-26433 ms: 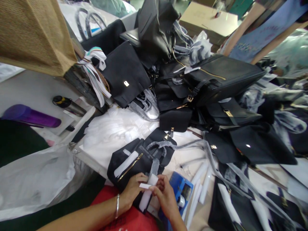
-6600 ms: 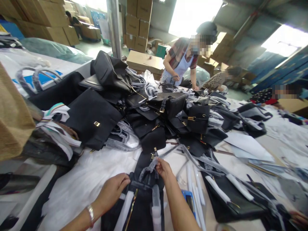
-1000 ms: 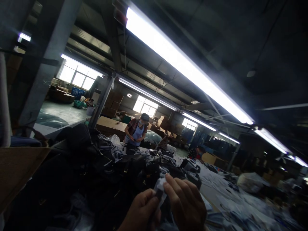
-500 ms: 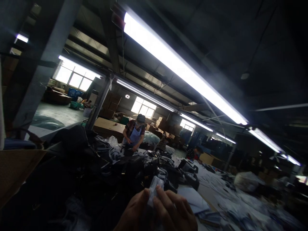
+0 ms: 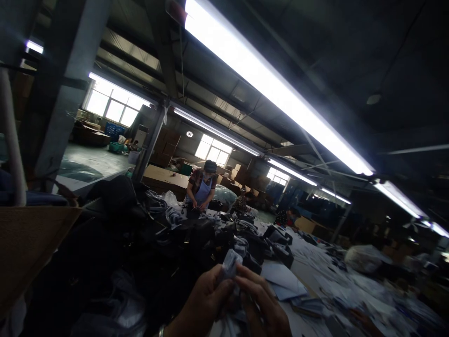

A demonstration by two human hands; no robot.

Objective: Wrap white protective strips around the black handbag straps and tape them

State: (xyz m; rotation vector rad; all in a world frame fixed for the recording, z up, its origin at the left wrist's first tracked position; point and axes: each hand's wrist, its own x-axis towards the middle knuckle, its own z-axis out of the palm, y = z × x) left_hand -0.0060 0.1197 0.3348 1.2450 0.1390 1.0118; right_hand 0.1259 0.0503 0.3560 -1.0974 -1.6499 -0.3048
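Note:
Low in the head view, a crumpled, translucent plastic wrap point(image 5: 231, 263) stands up between my two hands. My left hand point(image 5: 205, 299) is closed, its thumb and fingers pinching the wrap from the left. On the other side my right hand point(image 5: 261, 299) presses its fingertips against the same wrap. The lower part of the wrap and anything inside it are hidden by my fingers. Just beyond my hands lies a heap of black bags point(image 5: 196, 238) with pale straps or wrapping among them.
A brown carton point(image 5: 35, 248) stands close on the left. White sheets point(image 5: 284, 281) lie right of my hands, with more plastic point(image 5: 379, 285) farther right. Another person's hand point(image 5: 365, 322) shows at the lower right. Across the heap, a person in an apron point(image 5: 203, 189) works.
The view has shifted slightly, so the room sits a little more to the right. My fingers have shifted on the wrap, which now leans more. Another person's hand has appeared at lower right.

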